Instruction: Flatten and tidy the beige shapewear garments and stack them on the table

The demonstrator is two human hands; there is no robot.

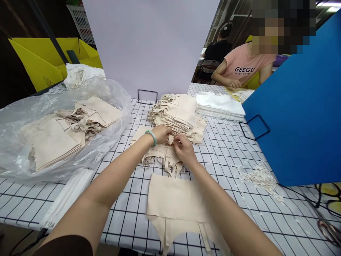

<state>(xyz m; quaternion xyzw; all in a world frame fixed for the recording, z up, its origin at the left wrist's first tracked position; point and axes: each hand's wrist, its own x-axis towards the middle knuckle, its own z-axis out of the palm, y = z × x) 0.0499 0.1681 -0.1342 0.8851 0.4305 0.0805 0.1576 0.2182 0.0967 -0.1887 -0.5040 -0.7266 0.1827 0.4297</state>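
Observation:
Both of my hands meet over the middle of the table, in front of a stack of beige garments (178, 112). My left hand (161, 135), with a green bangle (151, 138) at the wrist, pinches a small beige bit of fabric (170, 139). From the other side my right hand (184, 149) grips the same bit between thumb and fingers. Beneath them lies a beige strappy garment (166, 156), its straps looped toward me. Closer to me a beige camisole (173, 199) is spread flat, straps downward, partly hidden by my right forearm.
A clear plastic bag (114, 96) of beige garments lies left. White folded cloth (220, 103) is stacked at the back right. Small white scraps (262, 179) are scattered near a blue panel (298, 117); scissors (329, 231) lie at the right edge. A person (245, 67) sits across.

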